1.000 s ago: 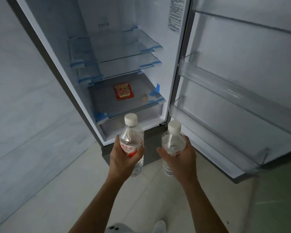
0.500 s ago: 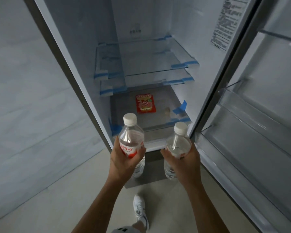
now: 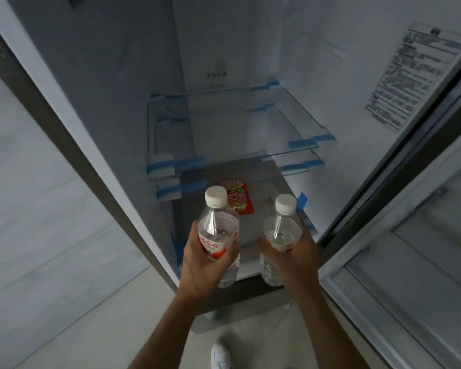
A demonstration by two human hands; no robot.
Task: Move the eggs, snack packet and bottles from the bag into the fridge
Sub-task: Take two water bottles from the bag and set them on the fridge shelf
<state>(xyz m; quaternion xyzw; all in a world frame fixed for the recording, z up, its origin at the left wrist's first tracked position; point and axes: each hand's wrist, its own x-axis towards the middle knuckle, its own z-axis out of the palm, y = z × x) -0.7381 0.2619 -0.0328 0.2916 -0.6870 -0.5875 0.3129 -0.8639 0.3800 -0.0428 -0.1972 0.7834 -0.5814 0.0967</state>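
white shoe (image 3: 220, 355) on floor | printed label (image 3: 421, 73) | blue tape (image 3: 310, 141)

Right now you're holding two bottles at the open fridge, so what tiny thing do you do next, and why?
Probably reach forward and stand the left hand's bottle on the bottom shelf, beside the snack packet. Both hands are full, the right hand holding the other bottle, and that shelf has bare space.

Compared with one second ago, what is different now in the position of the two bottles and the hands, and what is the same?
The person has stepped closer to the open fridge, so both hands now hold the bottles just in front of the bottom shelf. Nothing was let go: the left hand still grips the red-labelled bottle, the right hand the other bottle. The red snack packet lies on the shelf as before.
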